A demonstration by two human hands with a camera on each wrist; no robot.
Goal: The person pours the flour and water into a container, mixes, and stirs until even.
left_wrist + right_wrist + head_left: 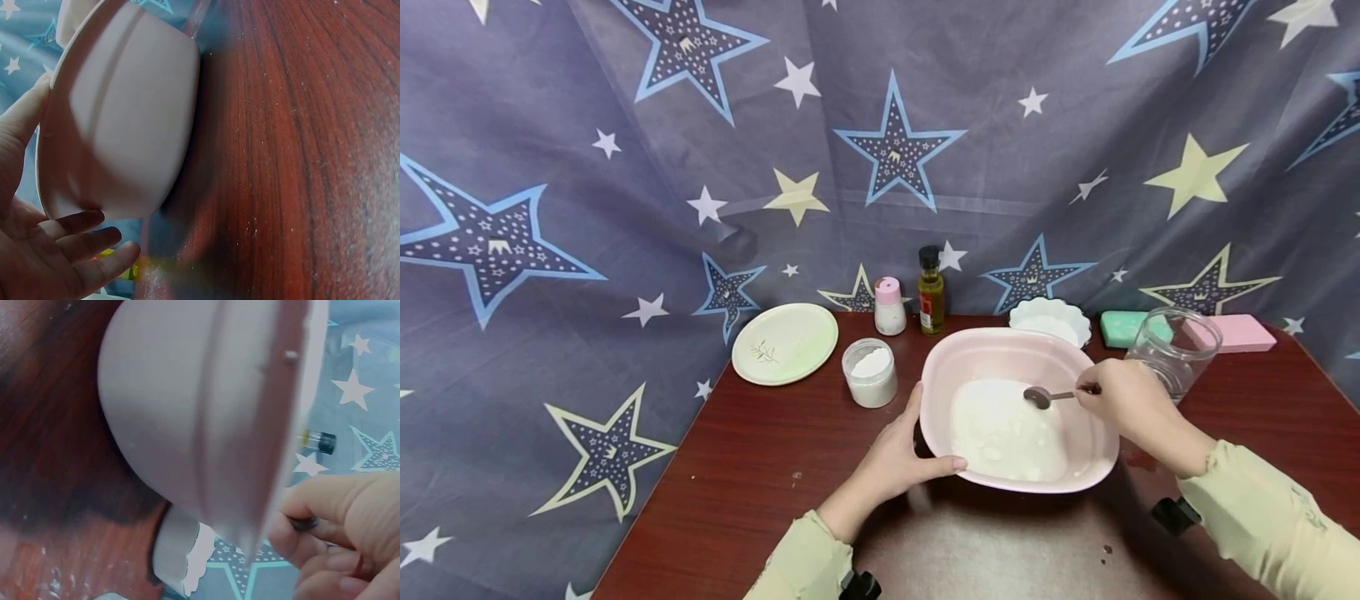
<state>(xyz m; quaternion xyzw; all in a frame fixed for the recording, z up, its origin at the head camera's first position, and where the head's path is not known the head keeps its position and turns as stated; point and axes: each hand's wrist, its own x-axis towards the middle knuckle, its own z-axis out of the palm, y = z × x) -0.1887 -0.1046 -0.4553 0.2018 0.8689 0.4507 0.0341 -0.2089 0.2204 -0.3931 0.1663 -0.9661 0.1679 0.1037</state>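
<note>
A pink basin (pixel 936 392) stands on the table with white, slightly lumpy stuff (pixel 1003 442) in it, powdery or creamy in look. My left hand (pixel 891 458) holds the basin's near left corner, thumb on the front rim and forefinger along the left side. In the left wrist view the other fingers (pixel 94 244) spread below the outer wall. Over the basin's right side, my right hand (pixel 1127 404) pinches the handle of a small dark spoon (pixel 1038 397). Its bowl is above the white stuff; the right wrist view shows only the handle's end (pixel 304 523).
Left of the basin are a jar of white powder (pixel 872 387) and a plate (pixel 782 367). Behind stand a pink-capped shaker (pixel 890 315), an oil bottle (pixel 932 300) and a scalloped white dish (pixel 1052 315). A clear glass jar (pixel 1172 354) and green (pixel 1123 330) and pink blocks (pixel 1243 332) sit right.
</note>
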